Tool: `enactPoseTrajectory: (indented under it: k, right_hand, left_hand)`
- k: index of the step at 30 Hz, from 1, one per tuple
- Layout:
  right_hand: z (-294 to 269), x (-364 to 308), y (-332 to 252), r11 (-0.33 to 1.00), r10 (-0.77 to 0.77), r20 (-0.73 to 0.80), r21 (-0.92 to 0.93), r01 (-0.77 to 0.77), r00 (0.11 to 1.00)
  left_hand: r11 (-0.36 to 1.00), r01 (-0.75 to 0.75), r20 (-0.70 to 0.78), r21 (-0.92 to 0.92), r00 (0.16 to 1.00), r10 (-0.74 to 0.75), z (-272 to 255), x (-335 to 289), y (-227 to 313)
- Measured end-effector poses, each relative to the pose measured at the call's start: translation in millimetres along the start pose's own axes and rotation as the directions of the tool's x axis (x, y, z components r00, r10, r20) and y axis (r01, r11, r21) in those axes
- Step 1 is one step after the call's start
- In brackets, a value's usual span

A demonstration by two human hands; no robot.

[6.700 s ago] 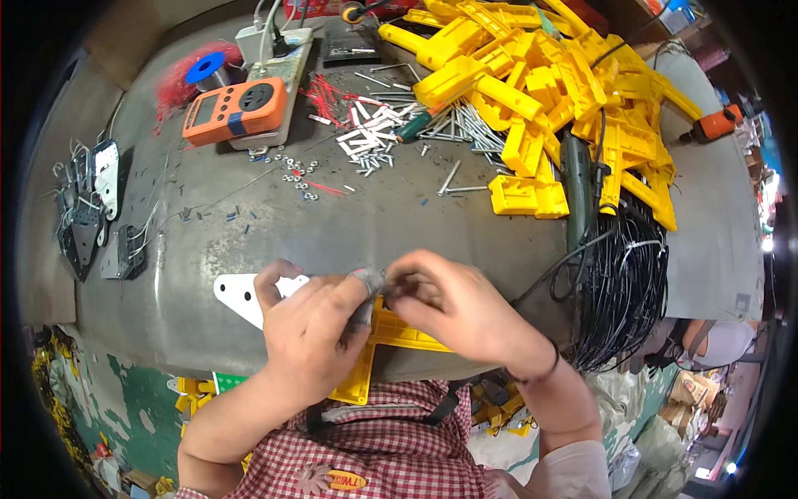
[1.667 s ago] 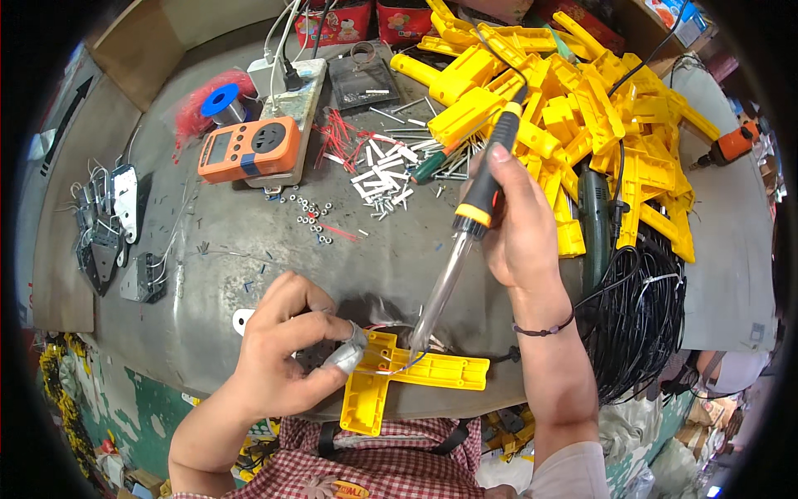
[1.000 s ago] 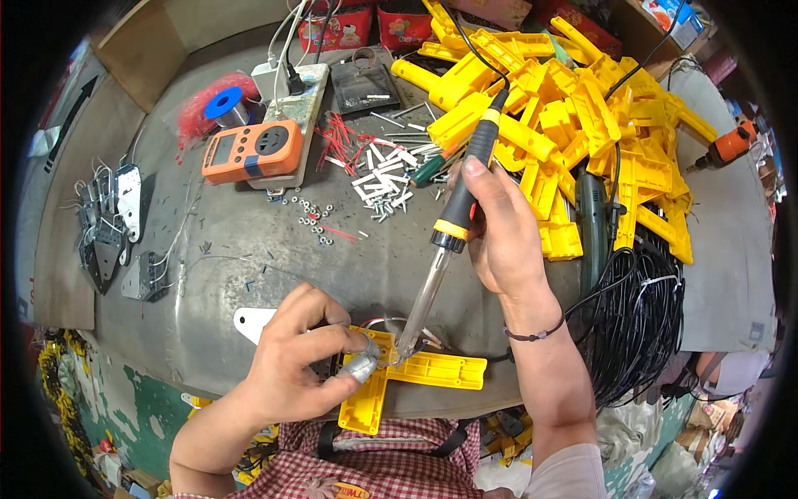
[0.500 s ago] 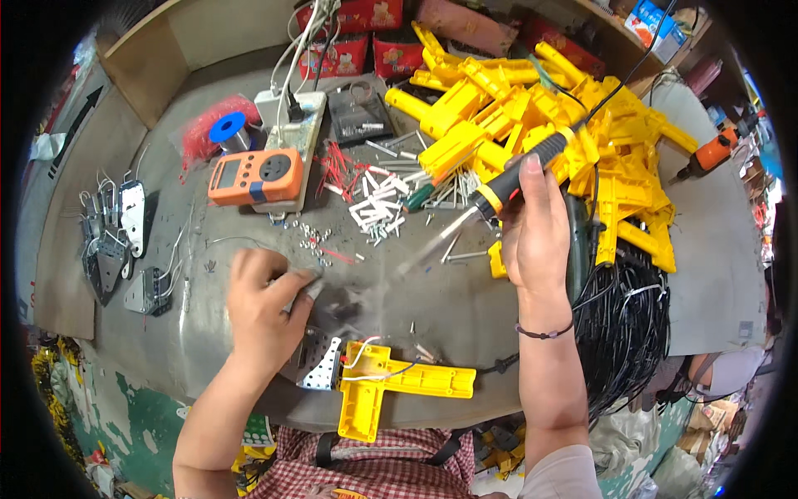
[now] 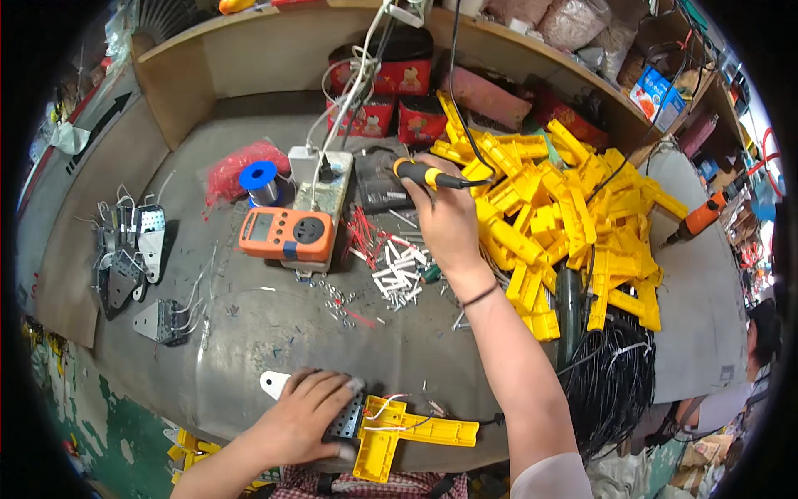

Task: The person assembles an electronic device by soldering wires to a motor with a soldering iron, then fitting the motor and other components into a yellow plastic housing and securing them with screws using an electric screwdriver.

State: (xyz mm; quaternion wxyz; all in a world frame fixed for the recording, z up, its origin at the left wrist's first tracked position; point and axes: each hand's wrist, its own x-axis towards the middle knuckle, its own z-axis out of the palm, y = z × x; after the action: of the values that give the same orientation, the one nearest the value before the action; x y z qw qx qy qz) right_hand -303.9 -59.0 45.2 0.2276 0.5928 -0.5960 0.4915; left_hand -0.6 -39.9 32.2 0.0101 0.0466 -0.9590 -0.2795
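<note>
My right hand (image 5: 449,220) is wrapped round the black and yellow handle of a soldering iron (image 5: 429,174), raised near the black tray at the back. The iron's tip does not show clearly. At the front edge of the bench, my left hand (image 5: 309,420) lies over a perforated metal bracket (image 5: 347,418), thumb on the near side and fingers across the far side. That bracket abuts an open yellow plastic housing (image 5: 379,453), shaped like a handle with a side arm. Thin red and white wires (image 5: 387,405) run inside the housing, and a dark cable leaves its right end.
A heap of yellow housings (image 5: 573,224) covers the back right, above a bundle of black cables (image 5: 611,387). An orange meter (image 5: 287,234), a solder spool (image 5: 262,185) and a power strip (image 5: 334,195) stand left of centre. White tubes (image 5: 401,274) lie scattered mid-bench. Wired metal brackets (image 5: 125,254) sit left.
My right hand has carried the soldering iron left and toward the back. My left hand has come down nearer, onto the metal bracket. The whole view has shifted.
</note>
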Motion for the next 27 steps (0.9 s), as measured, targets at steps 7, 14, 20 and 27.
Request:
enactPoseTrajectory:
  k: [7,14,20,27]
  right_hand:
    - [-103.3,-83.5,-45.9,0.917,0.223,0.732,0.067,-0.393,0.643]
    - [-155.0,-141.7,-97.0,0.834,0.278,0.864,0.000,-0.552,0.420]
    - [-156.4,-151.4,-105.6,0.903,0.189,0.866,0.032,-0.429,0.463]
    - [-166.2,-115.5,-119.2,0.608,0.292,0.928,0.007,-0.794,0.232]
  left_hand:
    - [0.990,0.117,-0.014,0.072,0.993,-0.116,-3.4,-17.9,-9.5]
    - [0.989,-0.146,-0.101,0.025,0.984,0.148,-17.5,43.4,58.9]
    - [0.869,-0.194,-0.096,0.455,0.959,0.265,28.9,63.3,98.1]
    - [0.985,0.017,-0.311,0.170,0.950,0.038,-3.5,28.6,71.7]
